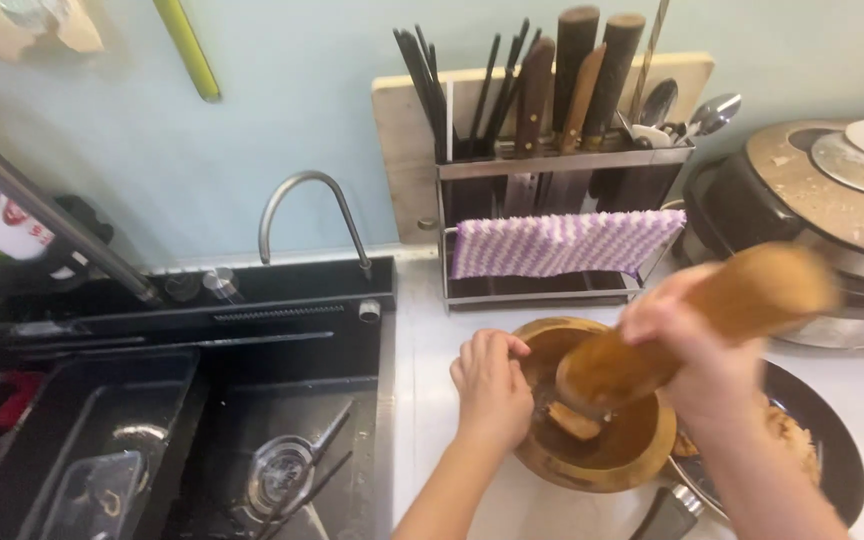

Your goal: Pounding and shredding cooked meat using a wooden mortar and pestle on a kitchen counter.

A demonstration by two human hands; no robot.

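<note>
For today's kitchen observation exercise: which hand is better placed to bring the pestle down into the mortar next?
The right hand, probably. It grips the wooden pestle, whose tip sits inside the wooden mortar. The left hand rests on the mortar's rim, seemingly steadying it.

Mortar (602, 455) on counter, right of sink (252, 400). Pestle (687, 335) tilted, lower end inside mortar, held by right hand (697, 345). Left hand (492, 385) on mortar's left rim. Pan (832, 440) just right of mortar, partly behind right forearm. Utensil rack (552, 200) behind mortar, against wall; cloth (562, 245) draped over its front rail. Cooker (822, 210) right of rack. Faucet (307, 215) behind sink.
</note>
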